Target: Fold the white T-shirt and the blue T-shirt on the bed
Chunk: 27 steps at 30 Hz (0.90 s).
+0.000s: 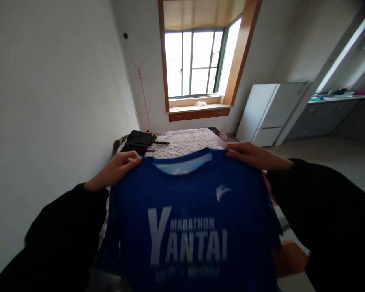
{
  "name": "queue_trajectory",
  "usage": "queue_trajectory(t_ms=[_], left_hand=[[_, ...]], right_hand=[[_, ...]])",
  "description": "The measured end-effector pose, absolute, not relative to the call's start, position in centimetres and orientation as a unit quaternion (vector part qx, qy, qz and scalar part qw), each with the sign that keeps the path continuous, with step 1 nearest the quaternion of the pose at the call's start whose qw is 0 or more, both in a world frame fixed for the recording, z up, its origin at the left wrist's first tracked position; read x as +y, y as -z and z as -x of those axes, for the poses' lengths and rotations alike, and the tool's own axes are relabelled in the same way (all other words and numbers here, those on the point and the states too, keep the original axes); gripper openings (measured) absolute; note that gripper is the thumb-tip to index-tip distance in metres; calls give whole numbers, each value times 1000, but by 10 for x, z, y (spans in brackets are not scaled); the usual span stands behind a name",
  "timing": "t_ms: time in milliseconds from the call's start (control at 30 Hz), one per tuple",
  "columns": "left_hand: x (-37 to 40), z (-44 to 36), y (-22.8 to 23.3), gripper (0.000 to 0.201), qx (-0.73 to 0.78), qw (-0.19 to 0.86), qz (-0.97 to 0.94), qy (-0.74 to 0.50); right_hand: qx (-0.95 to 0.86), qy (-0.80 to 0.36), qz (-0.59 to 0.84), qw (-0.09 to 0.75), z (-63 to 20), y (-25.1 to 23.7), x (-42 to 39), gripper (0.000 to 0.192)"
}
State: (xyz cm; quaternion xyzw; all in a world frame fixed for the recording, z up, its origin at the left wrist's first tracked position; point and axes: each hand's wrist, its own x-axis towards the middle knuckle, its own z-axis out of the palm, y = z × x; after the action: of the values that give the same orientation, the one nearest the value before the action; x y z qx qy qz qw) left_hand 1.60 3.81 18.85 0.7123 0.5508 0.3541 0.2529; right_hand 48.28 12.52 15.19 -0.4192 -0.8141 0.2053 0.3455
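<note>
The person holds a blue shirt (188, 219) up by its 2 shoulders, front facing them. The left hand (118, 168) pinches the left shoulder seam, and the right hand (249, 154) pinches the right one. The shirt hangs spread in the air above the near end of the table (185, 144). No fold shows in it yet. Dark clothes (138, 142) lie far left on the table.

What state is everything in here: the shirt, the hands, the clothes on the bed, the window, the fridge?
Blue T-shirt: held up, spread, print facing the camera.
Left hand: gripping a shoulder.
Right hand: gripping the other shoulder.
Dark clothes: piled on the bed.
Window: looks shut.
Fridge: doors closed.
</note>
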Motion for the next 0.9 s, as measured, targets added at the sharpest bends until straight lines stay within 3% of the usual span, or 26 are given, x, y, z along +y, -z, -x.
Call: queue_trajectory(t_ms=[33, 100, 167, 233, 400, 533, 733, 900], left_hand=[[73, -22, -190, 36, 560, 175, -722, -367], [133, -34, -180, 30, 598, 38, -721, -348], [171, -44, -156, 40, 615, -30, -718, -325], [186, -52, -123, 45, 605, -20, -741, -290], [156, -58, -23, 41, 577, 63, -787, -210], [127, -44, 35, 46, 597, 101, -777, -174], [136, -26, 49, 63, 628, 119, -748, -179], [163, -42, 41, 72, 692, 139, -701, -102]], right_hand=[[-854, -166, 409, 275, -475, -162, 151, 43], [-840, -31, 476, 259, -455, -170, 198, 42], [-799, 52, 550, 237, -433, -157, 230, 60], [-792, 53, 573, 203, -416, -126, 242, 68], [-848, 7, 511, 140, -411, -23, 217, 45], [-870, -32, 477, 121, -428, 32, 194, 40], [-867, -51, 479, 132, -437, 39, 203, 44], [-868, -55, 473, 143, -411, 34, 228, 53]])
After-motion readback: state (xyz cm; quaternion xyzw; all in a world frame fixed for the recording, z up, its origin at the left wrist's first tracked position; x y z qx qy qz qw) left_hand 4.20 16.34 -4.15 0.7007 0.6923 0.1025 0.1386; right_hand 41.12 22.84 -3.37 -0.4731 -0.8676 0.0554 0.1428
